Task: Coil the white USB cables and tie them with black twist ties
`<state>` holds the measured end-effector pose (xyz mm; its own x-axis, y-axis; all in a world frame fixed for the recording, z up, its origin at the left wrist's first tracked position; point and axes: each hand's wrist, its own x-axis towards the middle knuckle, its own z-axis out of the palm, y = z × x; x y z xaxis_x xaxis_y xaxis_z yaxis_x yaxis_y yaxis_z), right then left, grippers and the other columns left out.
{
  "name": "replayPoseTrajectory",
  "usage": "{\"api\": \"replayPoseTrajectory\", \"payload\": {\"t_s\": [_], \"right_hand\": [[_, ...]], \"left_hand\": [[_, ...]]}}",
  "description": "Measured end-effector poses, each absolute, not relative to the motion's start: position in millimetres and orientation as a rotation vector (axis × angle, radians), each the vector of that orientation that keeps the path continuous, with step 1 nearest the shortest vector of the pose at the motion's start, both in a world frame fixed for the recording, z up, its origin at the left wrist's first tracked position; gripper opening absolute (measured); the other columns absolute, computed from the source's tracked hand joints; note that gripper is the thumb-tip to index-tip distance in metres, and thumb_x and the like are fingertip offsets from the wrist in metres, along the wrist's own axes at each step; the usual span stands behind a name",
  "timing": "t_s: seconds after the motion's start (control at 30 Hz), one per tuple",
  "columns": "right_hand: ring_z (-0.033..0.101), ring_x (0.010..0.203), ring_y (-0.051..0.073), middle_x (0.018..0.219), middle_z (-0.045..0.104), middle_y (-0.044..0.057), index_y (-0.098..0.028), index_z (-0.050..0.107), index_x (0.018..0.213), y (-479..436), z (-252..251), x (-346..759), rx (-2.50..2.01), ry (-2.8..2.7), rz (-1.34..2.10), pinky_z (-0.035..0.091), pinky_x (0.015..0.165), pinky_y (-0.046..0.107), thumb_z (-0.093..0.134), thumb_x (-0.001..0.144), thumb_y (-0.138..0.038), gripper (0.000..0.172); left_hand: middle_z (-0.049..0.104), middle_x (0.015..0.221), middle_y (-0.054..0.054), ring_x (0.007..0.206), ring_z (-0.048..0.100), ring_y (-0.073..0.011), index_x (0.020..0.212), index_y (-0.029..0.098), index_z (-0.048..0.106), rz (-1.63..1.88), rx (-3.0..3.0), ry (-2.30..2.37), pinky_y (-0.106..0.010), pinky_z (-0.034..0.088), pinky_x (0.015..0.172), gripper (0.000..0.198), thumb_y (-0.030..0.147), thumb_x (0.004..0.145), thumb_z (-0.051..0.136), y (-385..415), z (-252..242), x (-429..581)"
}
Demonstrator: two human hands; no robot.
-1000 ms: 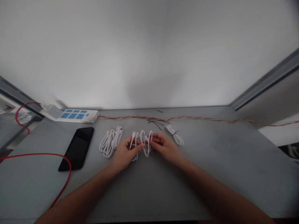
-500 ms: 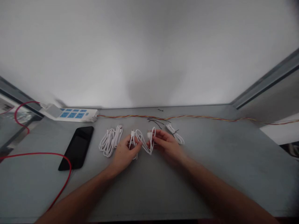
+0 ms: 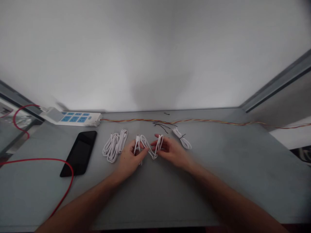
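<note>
**White cable (image 3: 148,148) is held crosswise between the left hand (image 3: 130,158) and the right hand (image 3: 173,153)**

The white cable is seen in the middle of the view, over a grey tabletop (image 3: 218,181). Its long axis is lying from left to right, across the direction of the forearms. It is not pulled straight but is bent in a shallow zigzag, and its lowest bend is found between the hands, a little nearer to the right hand. A short loop is seen under the left hand. Whether the bend touches the tabletop cannot be told.

The left fingers (image 3: 143,151) are closed around the cable, close to a small white plug (image 3: 137,138), and the thumb is laid across it. The right fingers (image 3: 164,144) are half open and spread, and the cable is pinched among them near a second white plug (image 3: 159,139). The exact grip is partly hidden.

To the left of the white cable, coiled white cables (image 3: 114,147) are lying just beside the left hand. To its right, a small white bundle (image 3: 182,140) is tied with a black twist tie. Behind it, short black wires (image 3: 161,126) and a twisted coloured wire (image 3: 206,121) are lying. Farther left, a black smartphone (image 3: 79,153), a white power strip (image 3: 73,118) and a red cable (image 3: 48,159) are seen.
</note>
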<state>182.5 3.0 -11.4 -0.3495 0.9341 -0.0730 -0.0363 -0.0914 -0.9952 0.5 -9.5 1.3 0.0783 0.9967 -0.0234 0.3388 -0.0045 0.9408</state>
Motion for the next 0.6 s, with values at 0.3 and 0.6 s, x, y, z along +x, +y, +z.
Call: {"api": "replayPoseTrajectory", "payload": {"t_s": [0.3, 0.6], "right_hand": [[0.065, 0.077, 0.019, 0.091, 0.071, 0.007, -0.019, 0.059, 0.12, 5.9, -0.8, 196.8, -1.524, -1.953, 0.833, 0.048, 0.071, 0.031, 0.05, 0.076, -0.01, 0.045], [0.056, 0.064, 0.012, 0.073, 0.065, 0.0, -0.019, 0.064, 0.082, 11.7, 9.4, 214.2, -1.451, -2.113, 1.11, 0.038, 0.057, 0.023, 0.053, 0.078, -0.019, 0.012]], "left_hand": [[0.051, 0.061, 0.005, 0.046, 0.04, -0.0069, 0.071, 0.018, 0.051, 1.012, 1.458, 1.43, -0.018, 0.031, 0.043, 0.023, 0.035, 0.072, 0.068, -6.4, 0.1, -1.8], [0.051, 0.061, 0.008, 0.037, 0.034, -0.0025, 0.07, 0.02, 0.041, 1.244, 1.032, 1.284, -0.015, 0.026, 0.033, 0.037, 0.035, 0.066, 0.075, 3.1, -4.1, -5.1]]}}
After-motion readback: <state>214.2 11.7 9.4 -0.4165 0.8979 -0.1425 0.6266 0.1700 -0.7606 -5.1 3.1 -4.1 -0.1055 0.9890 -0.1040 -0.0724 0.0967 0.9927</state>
